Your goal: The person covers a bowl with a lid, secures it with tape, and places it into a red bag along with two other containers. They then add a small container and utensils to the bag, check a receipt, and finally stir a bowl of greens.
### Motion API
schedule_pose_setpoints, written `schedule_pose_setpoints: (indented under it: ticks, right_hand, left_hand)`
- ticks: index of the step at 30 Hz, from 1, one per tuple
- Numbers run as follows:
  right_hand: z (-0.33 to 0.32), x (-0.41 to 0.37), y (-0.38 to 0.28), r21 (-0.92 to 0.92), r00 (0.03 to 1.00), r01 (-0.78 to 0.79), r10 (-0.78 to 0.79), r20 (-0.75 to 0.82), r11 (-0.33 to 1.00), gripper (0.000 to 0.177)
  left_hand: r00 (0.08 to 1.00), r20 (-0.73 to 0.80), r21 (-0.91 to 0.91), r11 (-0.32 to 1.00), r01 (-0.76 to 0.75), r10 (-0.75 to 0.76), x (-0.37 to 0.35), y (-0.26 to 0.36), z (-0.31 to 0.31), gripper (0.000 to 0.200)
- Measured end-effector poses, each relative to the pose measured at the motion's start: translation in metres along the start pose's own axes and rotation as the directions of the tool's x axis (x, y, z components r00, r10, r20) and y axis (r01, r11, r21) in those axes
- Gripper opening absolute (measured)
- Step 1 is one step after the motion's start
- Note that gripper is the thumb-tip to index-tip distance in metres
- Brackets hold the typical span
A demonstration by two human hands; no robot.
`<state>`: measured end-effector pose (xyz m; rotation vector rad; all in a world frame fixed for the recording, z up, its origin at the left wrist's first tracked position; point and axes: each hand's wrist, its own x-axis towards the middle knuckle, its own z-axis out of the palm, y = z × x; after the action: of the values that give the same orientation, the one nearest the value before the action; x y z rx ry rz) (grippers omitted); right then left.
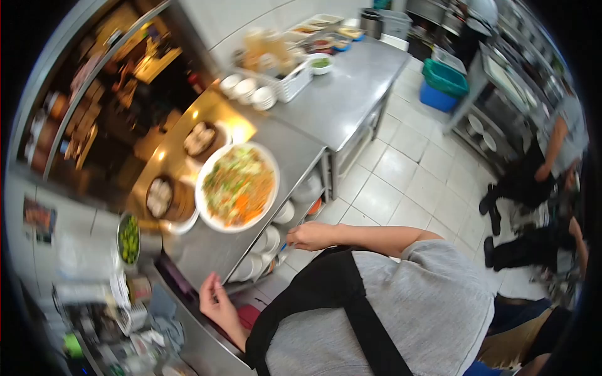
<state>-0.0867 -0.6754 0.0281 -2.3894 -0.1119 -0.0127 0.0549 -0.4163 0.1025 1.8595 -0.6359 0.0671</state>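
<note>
My left hand (216, 302) is held by the near edge of the steel counter, fingers loosely bent and apart, nothing visible in it. My right hand (311, 235) is curled closed in front of the shelf below the counter; whatever its fingers may hold is hidden. Ahead of both hands, a large white plate of noodles with shredded vegetables (238, 186) rests on the counter, touched by neither. Behind it are two bamboo steamers of dumplings, one nearer (168, 199) and one farther (202, 139), each on a white plate.
A metal container of green vegetables (129, 241) stands left. White cups (244, 91) and a white basket of bottles (295, 84) are farther along. Stacked white bowls (251, 266) sit on the shelf below. A blue bin (437, 97) and other people (558, 138) are right.
</note>
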Motion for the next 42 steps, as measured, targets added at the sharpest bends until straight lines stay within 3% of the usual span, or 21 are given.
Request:
schedule_pose_setpoints:
  ticks: [4,6,7,9,11,12,13,14,15,16,20,24,28,30,33,34,36,37,39,40,42]
  right_hand:
    - [-0.061,-0.104,0.058,-0.049,0.963,-0.226,0.215,-0.165,0.973,0.019]
    - [-0.086,-0.149,0.084,-0.033,0.916,-0.356,0.342,-0.212,0.934,0.023]
    - [-0.099,-0.170,0.096,-0.022,0.869,-0.455,0.439,-0.229,0.890,0.028]
    - [-0.123,-0.206,0.117,0.044,0.810,-0.521,0.510,-0.289,0.853,0.035]
    - [-0.133,-0.232,0.145,0.195,0.656,-0.587,0.603,-0.453,0.786,0.035]
    - [-0.139,-0.245,0.161,0.219,0.625,-0.521,0.544,-0.560,0.825,0.032]
    - [-0.149,-0.257,0.172,0.230,0.629,-0.525,0.555,-0.545,0.820,0.032]
    - [-0.161,-0.267,0.184,0.391,0.536,-0.494,0.626,-0.566,0.777,0.027]
    - [-0.174,-0.277,0.196,0.535,0.440,-0.444,0.695,-0.569,0.719,0.023]
    - [-0.188,-0.286,0.209,0.533,0.448,-0.453,0.699,-0.557,0.715,0.023]
    - [-0.247,-0.315,0.281,0.602,0.462,-0.421,0.732,-0.501,0.678,0.012]
    - [-0.306,-0.326,0.380,0.720,0.505,-0.341,0.764,-0.403,0.605,0.016]
    - [-0.363,-0.335,0.471,0.703,0.549,-0.372,0.754,-0.360,0.606,0.016]
    - [-0.393,-0.340,0.510,0.916,0.397,-0.264,0.900,-0.182,0.302,0.015]
    - [-0.425,-0.345,0.581,0.988,0.259,-0.091,0.961,-0.099,0.127,0.018]
    - [-0.435,-0.347,0.606,0.997,0.261,-0.028,0.964,-0.056,0.066,0.019]
    - [-0.451,-0.350,0.670,0.994,0.255,0.084,0.966,0.043,-0.067,0.019]
    - [-0.460,-0.349,0.701,0.989,0.224,0.107,0.972,0.075,-0.101,0.019]
    - [-0.484,-0.344,0.753,0.995,0.154,0.066,0.986,0.066,-0.077,0.018]
    - [-0.495,-0.338,0.772,0.996,0.177,0.045,0.982,0.069,-0.078,0.018]
    - [-0.520,-0.320,0.812,0.995,0.017,-0.095,1.000,0.008,-0.007,0.019]
  left_hand:
    - [0.975,0.206,-0.129,0.990,-0.056,0.082,0.025,0.049,0.141,0.018]
    - [0.876,0.430,-0.156,0.974,-0.167,0.219,0.034,0.080,0.208,0.019]
    - [0.864,0.448,-0.173,0.970,-0.171,0.232,0.038,0.098,0.238,0.019]
    - [0.693,0.595,-0.277,0.913,-0.299,0.407,0.043,0.133,0.292,0.020]
    - [0.629,0.655,-0.314,0.908,-0.278,0.419,0.044,0.154,0.344,0.021]
    - [0.524,0.706,-0.365,0.879,-0.307,0.476,0.043,0.162,0.370,0.021]
    - [0.415,0.743,-0.417,0.848,-0.327,0.525,0.042,0.170,0.395,0.020]
    - [0.421,0.750,-0.408,0.858,-0.313,0.510,0.041,0.177,0.419,0.020]
    - [0.294,0.781,-0.454,0.825,-0.338,0.550,0.041,0.184,0.443,0.021]
    - [0.164,0.795,-0.504,0.787,-0.356,0.584,0.040,0.190,0.467,0.022]
    - [0.085,0.782,-0.554,0.750,-0.361,0.618,0.048,0.210,0.555,0.023]
    - [0.063,0.829,-0.498,0.786,-0.366,0.555,0.073,0.233,0.637,0.028]
    - [0.079,0.844,-0.469,0.801,-0.372,0.530,0.104,0.262,0.705,0.031]
    - [0.083,0.850,-0.450,0.800,-0.397,0.519,0.118,0.272,0.730,0.033]
    - [0.133,0.871,-0.390,0.830,-0.399,0.473,0.134,0.283,0.755,0.034]
    - [0.126,0.879,-0.374,0.828,-0.419,0.461,0.141,0.285,0.759,0.034]
    - [0.260,0.887,-0.253,0.873,-0.418,0.381,0.144,0.289,0.764,0.033]
    - [0.273,0.889,-0.232,0.875,-0.424,0.368,0.144,0.292,0.765,0.033]
    - [0.441,0.859,-0.028,0.884,-0.467,0.261,0.143,0.298,0.763,0.035]
    - [0.467,0.849,-0.006,0.888,-0.459,0.247,0.139,0.303,0.762,0.035]
    - [0.658,0.747,0.227,0.895,-0.384,0.093,0.129,0.314,0.765,0.036]
